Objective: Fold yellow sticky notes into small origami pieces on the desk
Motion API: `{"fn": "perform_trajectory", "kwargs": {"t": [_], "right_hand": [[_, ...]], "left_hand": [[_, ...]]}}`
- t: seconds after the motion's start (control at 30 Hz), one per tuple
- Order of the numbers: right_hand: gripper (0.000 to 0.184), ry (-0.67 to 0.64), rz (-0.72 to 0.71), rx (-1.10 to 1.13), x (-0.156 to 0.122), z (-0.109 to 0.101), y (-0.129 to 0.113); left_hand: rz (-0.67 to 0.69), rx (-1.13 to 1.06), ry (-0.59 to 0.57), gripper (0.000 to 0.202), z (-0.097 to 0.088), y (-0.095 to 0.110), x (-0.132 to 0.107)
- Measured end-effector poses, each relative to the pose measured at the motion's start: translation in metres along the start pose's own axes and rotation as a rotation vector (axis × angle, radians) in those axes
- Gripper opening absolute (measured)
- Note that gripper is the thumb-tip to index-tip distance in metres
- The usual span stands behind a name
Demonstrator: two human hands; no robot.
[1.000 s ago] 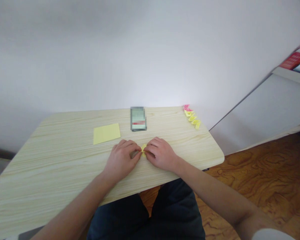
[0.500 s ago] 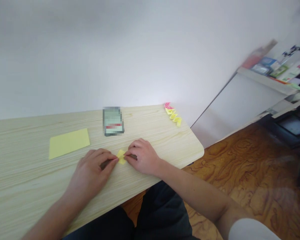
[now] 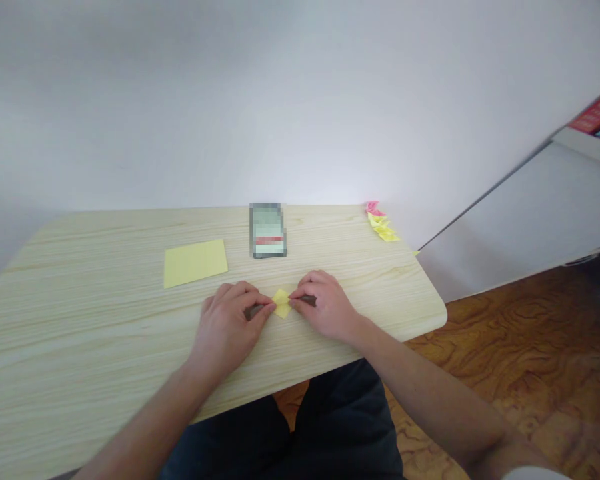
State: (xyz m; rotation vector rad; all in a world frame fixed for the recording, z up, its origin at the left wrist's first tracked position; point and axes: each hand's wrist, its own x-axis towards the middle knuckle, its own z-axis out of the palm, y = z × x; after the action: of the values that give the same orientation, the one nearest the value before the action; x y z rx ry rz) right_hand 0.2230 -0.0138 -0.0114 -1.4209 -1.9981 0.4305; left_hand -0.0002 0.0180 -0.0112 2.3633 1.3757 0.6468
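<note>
A small folded piece of yellow paper (image 3: 281, 308) lies on the table (image 3: 110, 333) between my hands, turned like a diamond. My left hand (image 3: 233, 320) pinches its left corner between thumb and forefinger. At the opposite corner my right hand (image 3: 327, 303) grips it the same way, fingertips pressed together. The paper's upper and lower corners show between the fingertips. Beyond my left hand, a larger flat yellow sheet (image 3: 196, 263) rests on the tabletop.
A dark-edged device with a blurred-out screen (image 3: 269, 230) lies near the wall. Several folded pink and yellow paper pieces (image 3: 381, 223) sit at the back right. The table's rounded right corner meets open floor (image 3: 520, 327); a white cabinet (image 3: 570, 200) stands beyond.
The whole view has swung left, so the table and hands appear farther right. Both hands keep their pinch on the small yellow paper, which looks much the same.
</note>
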Motion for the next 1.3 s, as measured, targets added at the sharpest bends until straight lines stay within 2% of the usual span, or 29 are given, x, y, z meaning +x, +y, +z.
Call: {"fn": "perform_trajectory", "kwargs": {"t": [0.5, 1.0, 1.3], "right_hand": [[0.01, 0.06, 0.086, -0.003, -0.002, 0.003, -0.008], [0.014, -0.017, 0.175, -0.16, 0.004, 0.002, -0.02], [0.017, 0.013, 0.222, -0.214, 0.003, 0.004, -0.019]], "left_hand": [[-0.033, -0.013, 0.046, 0.013, -0.002, 0.006, -0.001], [-0.051, 0.042, 0.042, 0.013, -0.005, 0.012, -0.002], [-0.065, 0.069, 0.038, 0.013, -0.003, 0.014, -0.002]]}}
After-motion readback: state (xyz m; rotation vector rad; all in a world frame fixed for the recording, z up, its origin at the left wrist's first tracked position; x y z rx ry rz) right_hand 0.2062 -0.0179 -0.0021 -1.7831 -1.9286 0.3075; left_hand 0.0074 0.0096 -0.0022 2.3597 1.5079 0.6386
